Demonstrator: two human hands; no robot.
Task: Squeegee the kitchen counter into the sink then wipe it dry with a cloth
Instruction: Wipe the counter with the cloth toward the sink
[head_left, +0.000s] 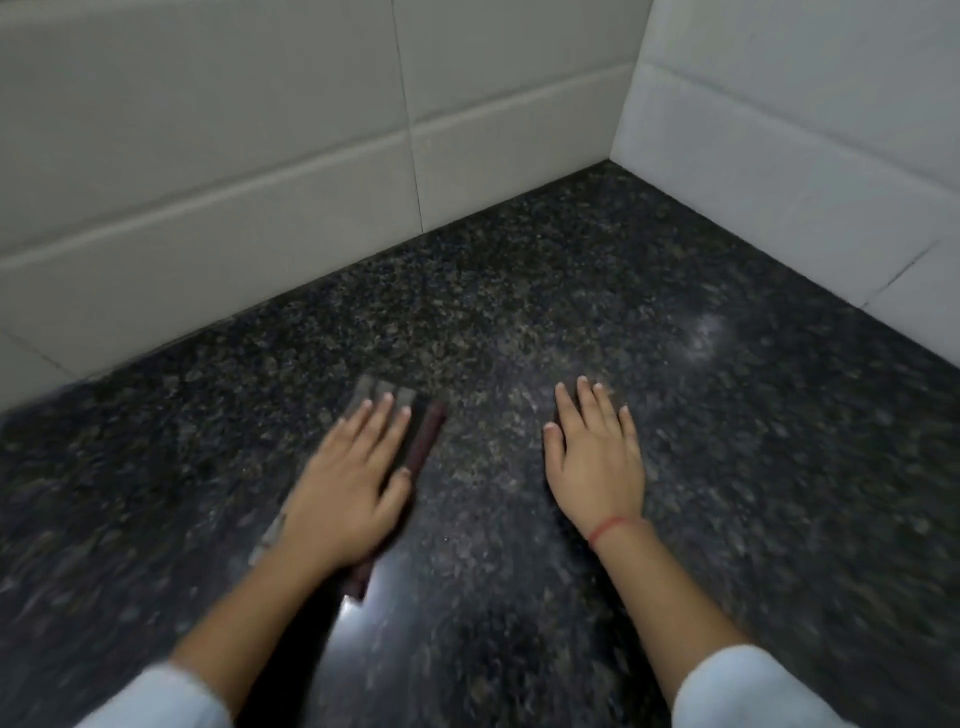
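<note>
Nearest to the camera are two pale sleeves (156, 699), both cut off by the lower edge. After them, the biggest thing is the dark speckled counter (519, 322), which fills most of the view and meets white tiled walls (208, 156) in a corner at the back. No container shows here.

The left hand (345, 480) lies flat on a squeegee (421, 452), fingers spread and pressing down, not curled around it. The tool has a dark reddish edge on its right side and a grey part showing past the fingertips; most of it is hidden under the hand and blurred.

The right hand (597, 460) lies flat and open on the bare counter, holding nothing. A red thread (608, 530) circles its wrist.
</note>
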